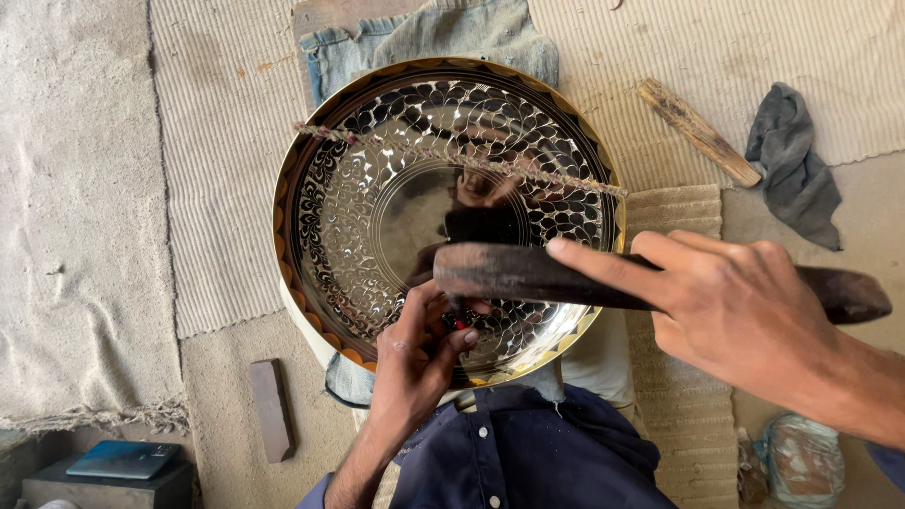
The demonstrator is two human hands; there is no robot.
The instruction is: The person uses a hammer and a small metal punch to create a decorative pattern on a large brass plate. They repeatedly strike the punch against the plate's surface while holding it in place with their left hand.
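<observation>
Hands: left [419, 353] pinches a chisel [459, 319] on the engraved plate [320, 217], right [735, 306] grips a mallet [509, 273].

Left hand [415, 353]: comes up from the bottom edge, forearm bare, dark blue sleeve at the elbow.
Left fingers [451, 341]: curled tight, thumb and fingertips pinched together, knuckles turned left.
Right hand [731, 306]: reaches in from the right, back of the hand up, wrist level.
Right index finger [603, 266]: stretched straight out, pointing left; other fingers wrapped under.
Spacing: hands near, not touching.
</observation>
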